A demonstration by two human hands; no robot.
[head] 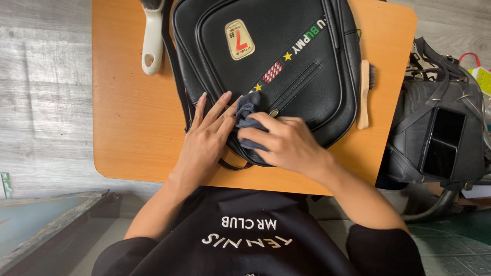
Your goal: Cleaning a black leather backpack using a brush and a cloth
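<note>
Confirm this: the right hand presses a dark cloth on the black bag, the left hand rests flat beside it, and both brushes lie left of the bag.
Not quite. In the head view only the white-handled brush lies left of the black bag; the small wooden brush lies to its right. The right hand does press the dark cloth, and the left hand rests flat beside it.

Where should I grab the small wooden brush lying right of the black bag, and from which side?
Probably the bare lower handle of the wooden brush, approached from the right: the black bag crowds its left edge, the bristles sit at the far end, and open table lies to its right.
</note>
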